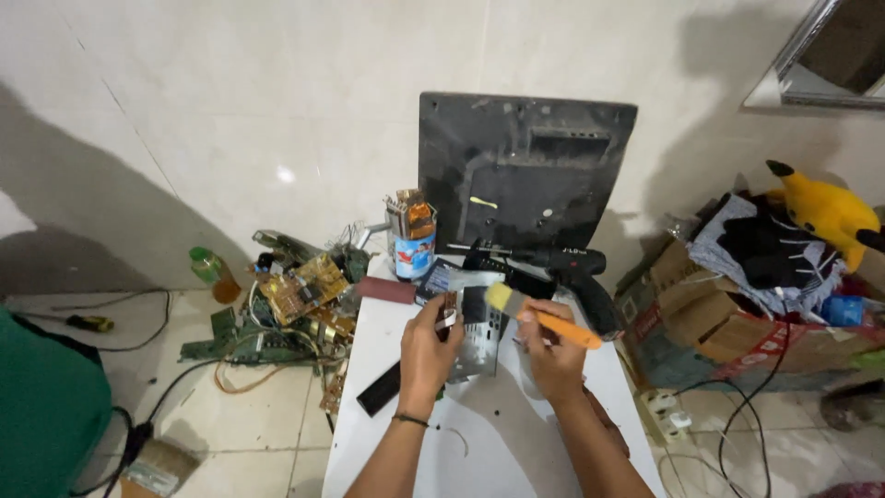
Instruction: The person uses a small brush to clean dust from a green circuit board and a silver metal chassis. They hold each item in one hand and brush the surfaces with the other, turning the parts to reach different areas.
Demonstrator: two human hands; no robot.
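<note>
Currently: left hand pinching small circuit part; right hand closed round orange-handled brush, bristles nr part. Best w/ light strokes, part kept steady over white table.

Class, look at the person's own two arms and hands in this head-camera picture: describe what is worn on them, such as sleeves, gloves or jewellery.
Both forearms are bare, with no sleeves reaching into view. Neither the left hand nor the right hand wears a glove. The only thing worn is a thin dark band around the left wrist. No watch shows, and no ring can be made out on the fingers.
</note>
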